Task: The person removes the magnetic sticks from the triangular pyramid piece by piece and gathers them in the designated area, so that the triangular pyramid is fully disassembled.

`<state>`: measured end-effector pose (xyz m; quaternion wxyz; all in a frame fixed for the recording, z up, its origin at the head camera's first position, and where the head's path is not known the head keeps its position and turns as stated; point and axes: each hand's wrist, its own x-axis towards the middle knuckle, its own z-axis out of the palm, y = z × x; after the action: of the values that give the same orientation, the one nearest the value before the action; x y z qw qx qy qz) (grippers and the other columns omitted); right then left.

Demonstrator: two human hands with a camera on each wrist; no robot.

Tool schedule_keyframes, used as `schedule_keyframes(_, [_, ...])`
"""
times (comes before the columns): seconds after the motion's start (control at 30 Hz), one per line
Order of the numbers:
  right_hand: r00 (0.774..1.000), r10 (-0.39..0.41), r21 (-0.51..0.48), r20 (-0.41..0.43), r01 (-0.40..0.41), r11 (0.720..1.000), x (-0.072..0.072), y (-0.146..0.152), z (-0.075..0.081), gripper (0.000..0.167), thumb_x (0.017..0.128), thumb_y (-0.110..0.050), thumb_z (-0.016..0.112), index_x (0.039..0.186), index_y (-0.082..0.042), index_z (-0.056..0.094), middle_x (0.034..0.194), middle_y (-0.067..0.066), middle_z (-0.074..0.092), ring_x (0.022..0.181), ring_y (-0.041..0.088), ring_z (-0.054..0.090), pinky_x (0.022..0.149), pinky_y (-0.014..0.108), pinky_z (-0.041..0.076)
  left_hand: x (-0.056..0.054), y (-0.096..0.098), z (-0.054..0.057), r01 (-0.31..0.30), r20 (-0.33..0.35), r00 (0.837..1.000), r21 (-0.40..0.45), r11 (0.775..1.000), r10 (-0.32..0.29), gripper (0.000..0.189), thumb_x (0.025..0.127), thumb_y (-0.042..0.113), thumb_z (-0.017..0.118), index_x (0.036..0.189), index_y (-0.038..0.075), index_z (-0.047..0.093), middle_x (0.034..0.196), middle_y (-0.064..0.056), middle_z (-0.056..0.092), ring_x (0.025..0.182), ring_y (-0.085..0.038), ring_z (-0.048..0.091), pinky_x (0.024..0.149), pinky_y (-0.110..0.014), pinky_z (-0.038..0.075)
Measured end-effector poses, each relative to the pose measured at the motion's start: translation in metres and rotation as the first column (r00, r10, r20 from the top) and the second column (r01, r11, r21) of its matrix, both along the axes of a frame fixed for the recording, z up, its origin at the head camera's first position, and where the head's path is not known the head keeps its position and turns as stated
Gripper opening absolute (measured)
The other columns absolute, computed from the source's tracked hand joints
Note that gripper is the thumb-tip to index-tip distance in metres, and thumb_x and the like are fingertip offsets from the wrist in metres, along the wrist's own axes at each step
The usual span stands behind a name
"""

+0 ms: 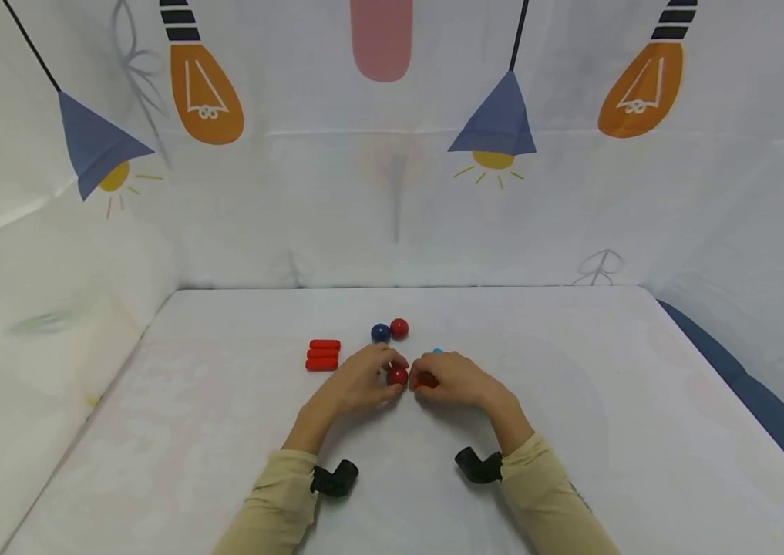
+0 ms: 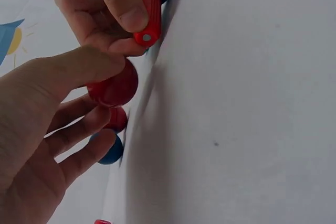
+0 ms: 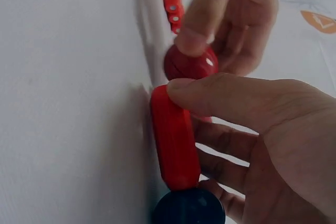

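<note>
My left hand (image 1: 357,379) pinches a glossy red ball (image 2: 114,85) between thumb and fingers, close over the white table. Just to its right, my right hand (image 1: 464,379) grips a ridged red rod (image 3: 175,137), thumb on its near end. A small silvery disc shows in the rod's end face in the left wrist view. At the rod's other end sits a dark blue ball (image 3: 190,207), right against it. In the right wrist view the held ball overlaps the rod's thumb end. Fingers partly hide the rod from the head view.
Behind the hands, a dark blue ball (image 1: 381,333) and another red ball (image 1: 399,328) sit side by side on the white table (image 1: 225,462). Several red rods (image 1: 323,354) lie in a row to the left. A light blue piece (image 1: 438,351) peeks out behind the right hand.
</note>
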<state>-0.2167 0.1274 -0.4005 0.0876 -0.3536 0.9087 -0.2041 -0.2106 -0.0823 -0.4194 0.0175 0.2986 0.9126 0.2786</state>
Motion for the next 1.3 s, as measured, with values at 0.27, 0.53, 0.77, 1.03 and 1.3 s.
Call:
schedule_keyframes(0.27, [0.999,0.015,-0.057,0.045,-0.013,0.998,0.003,-0.004,0.001,0.006,0.087,-0.018,0.066,0.092,-0.017,0.063,0.085,-0.009,0.056,0.079,0.008,0.048,0.072,0.023,0.042,-0.019,0.008,0.01,-0.065,-0.138,0.988,0.044,0.997,0.07,0.033,0.084,0.022,0.072,0.115,0.02,0.061,0.107,0.004,0.062,0.099,-0.013,0.055,0.083,-0.028,0.051])
schedule_keyframes(0.53, [0.997,0.058,-0.07,0.054,-0.054,0.996,0.006,-0.012,-0.001,0.007,0.087,-0.017,0.067,0.093,-0.015,0.064,0.085,-0.008,0.059,0.08,0.007,0.049,0.075,0.022,0.044,-0.046,0.018,0.017,-0.048,-0.213,0.976,0.006,0.999,0.048,0.031,0.086,0.025,0.07,0.115,0.019,0.061,0.106,0.002,0.063,0.097,-0.016,0.054,0.082,-0.034,0.047])
schedule_keyframes(0.77, [0.996,0.08,-0.031,0.026,-0.079,0.996,0.012,-0.025,-0.004,0.006,0.086,-0.018,0.068,0.09,-0.018,0.064,0.083,-0.01,0.058,0.08,0.005,0.049,0.076,0.023,0.043,-0.062,0.02,0.014,-0.065,-0.155,0.986,-0.008,0.998,0.063,0.032,0.086,0.024,0.069,0.117,0.019,0.062,0.112,0.004,0.065,0.103,-0.018,0.057,0.092,-0.041,0.042])
schedule_keyframes(1.03, [0.993,0.114,0.042,-0.019,-0.113,0.993,0.016,-0.039,-0.001,0.008,0.085,-0.02,0.07,0.09,-0.019,0.064,0.087,-0.01,0.06,0.082,0.004,0.049,0.077,0.024,0.044,-0.076,0.024,0.007,-0.052,-0.11,0.993,-0.046,0.998,0.047,0.031,0.087,0.02,0.069,0.117,0.019,0.062,0.108,0.003,0.068,0.1,-0.017,0.062,0.098,-0.045,0.036])
schedule_keyframes(1.3, [0.994,0.108,0.041,-0.029,-0.107,0.993,0.018,-0.036,0.0,0.004,0.088,-0.02,0.066,0.088,-0.021,0.063,0.084,-0.012,0.057,0.079,0.002,0.049,0.076,0.02,0.043,-0.081,0.031,0.002,-0.049,-0.096,0.994,-0.065,0.997,0.043,0.034,0.089,0.022,0.066,0.122,0.02,0.059,0.109,0.003,0.067,0.094,-0.013,0.058,0.101,-0.047,0.034])
